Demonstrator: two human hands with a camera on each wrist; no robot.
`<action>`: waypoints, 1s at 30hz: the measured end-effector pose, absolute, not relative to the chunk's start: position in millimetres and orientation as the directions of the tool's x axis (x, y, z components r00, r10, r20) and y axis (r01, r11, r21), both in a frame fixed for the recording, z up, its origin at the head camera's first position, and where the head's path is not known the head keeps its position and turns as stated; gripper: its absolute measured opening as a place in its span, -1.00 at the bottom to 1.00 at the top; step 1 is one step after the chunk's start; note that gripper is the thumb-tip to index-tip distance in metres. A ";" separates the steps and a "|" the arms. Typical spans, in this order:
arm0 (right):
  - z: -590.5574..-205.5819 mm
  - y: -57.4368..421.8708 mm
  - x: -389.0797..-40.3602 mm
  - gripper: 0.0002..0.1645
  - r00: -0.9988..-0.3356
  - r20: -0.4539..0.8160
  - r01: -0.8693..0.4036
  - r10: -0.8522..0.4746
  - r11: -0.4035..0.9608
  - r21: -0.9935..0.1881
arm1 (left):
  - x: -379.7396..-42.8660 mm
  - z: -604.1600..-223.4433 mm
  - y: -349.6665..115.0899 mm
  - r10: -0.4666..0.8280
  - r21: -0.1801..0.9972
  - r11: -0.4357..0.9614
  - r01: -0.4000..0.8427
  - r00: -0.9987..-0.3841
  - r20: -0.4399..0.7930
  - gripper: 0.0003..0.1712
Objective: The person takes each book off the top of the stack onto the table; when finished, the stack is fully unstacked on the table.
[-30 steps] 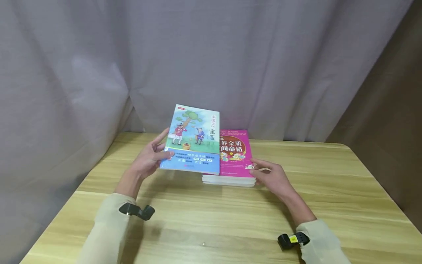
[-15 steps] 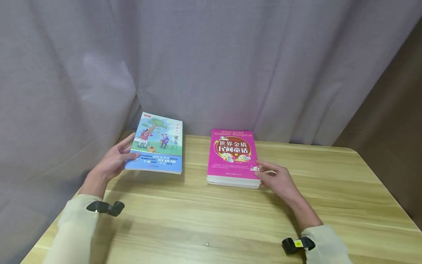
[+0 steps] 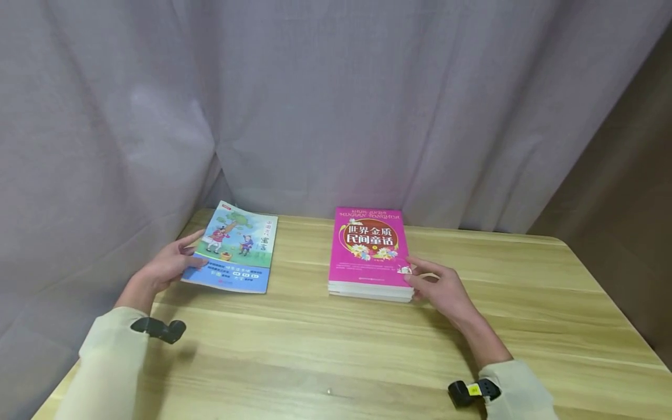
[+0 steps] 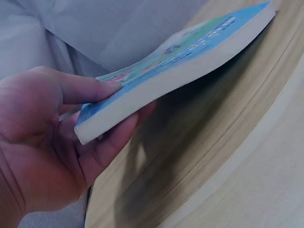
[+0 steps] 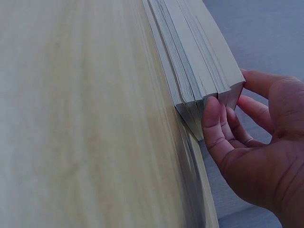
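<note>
My left hand [image 3: 165, 262] pinches a blue illustrated book [image 3: 231, 251] at its left edge, thumb on the cover and fingers underneath. In the left wrist view, the blue paperback [image 4: 171, 71] is bent and tilted, with its held side raised above the table; whether its far corner touches the wood cannot be told. On the right, a pink book [image 3: 367, 251] lies face up on a stack of books [image 3: 370, 290]. My right hand [image 3: 438, 289] holds the stack's near right corner. In the right wrist view, curled fingers [image 5: 216, 123] touch the stack's edges [image 5: 190, 57].
The wooden table [image 3: 294, 356] carries both the stack and the blue book's shadow. A grey curtain [image 3: 325, 105] hangs right behind the table's back edge and along its left side. Black cameras [image 3: 157, 329] are strapped on both wrists.
The blue book, held in my left hand, has moved left off the pink book and down toward the table. My right hand stays at the stack's corner.
</note>
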State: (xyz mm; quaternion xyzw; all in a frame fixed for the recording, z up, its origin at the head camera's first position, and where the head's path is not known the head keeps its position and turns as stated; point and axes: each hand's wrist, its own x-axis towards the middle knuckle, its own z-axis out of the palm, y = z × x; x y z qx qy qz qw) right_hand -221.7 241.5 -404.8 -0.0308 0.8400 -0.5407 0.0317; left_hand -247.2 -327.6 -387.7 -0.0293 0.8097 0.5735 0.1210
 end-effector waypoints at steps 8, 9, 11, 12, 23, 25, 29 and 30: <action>-404.3 241.0 -222.9 -0.31 -0.996 -0.020 -0.018 -0.089 0.403 -0.915 | -250.0 -390.2 -333.7 -0.023 0.837 0.492 -0.240 -0.964 -0.263 -0.05; -404.2 240.8 -222.9 -0.30 -0.996 -0.022 -0.016 -0.088 0.404 -0.915 | -249.8 -390.7 -334.4 -0.034 0.830 0.501 -0.246 -0.964 -0.265 -0.05; -404.1 240.4 -222.5 -0.30 -0.996 -0.024 -0.014 -0.088 0.407 -0.914 | -249.8 -391.9 -335.9 -0.059 0.819 0.513 -0.259 -0.962 -0.267 -0.05; -404.1 240.5 -222.4 -0.30 -0.996 -0.025 -0.013 -0.087 0.408 -0.913 | -249.6 -392.1 -336.4 -0.070 0.816 0.514 -0.266 -0.960 -0.270 -0.06; -404.6 241.3 -221.4 -0.31 -0.997 -0.005 -0.030 -0.081 0.422 -0.906 | -252.2 -395.7 -345.9 -0.140 0.783 0.540 -0.308 -0.951 -0.277 -0.09; -404.4 241.6 -221.3 -0.32 -0.997 -0.005 -0.028 -0.078 0.422 -0.906 | -253.3 -396.1 -347.5 -0.141 0.782 0.541 -0.310 -0.950 -0.279 -0.09; -403.6 240.7 -220.7 -0.31 -0.996 -0.013 -0.023 -0.085 0.407 -0.913 | -253.0 -395.5 -352.6 -0.139 0.770 0.556 -0.312 -0.949 -0.284 -0.08; -403.2 240.0 -220.5 -0.30 -0.996 -0.014 -0.024 -0.090 0.402 -0.916 | -252.4 -395.4 -354.2 -0.137 0.770 0.558 -0.309 -0.950 -0.282 -0.08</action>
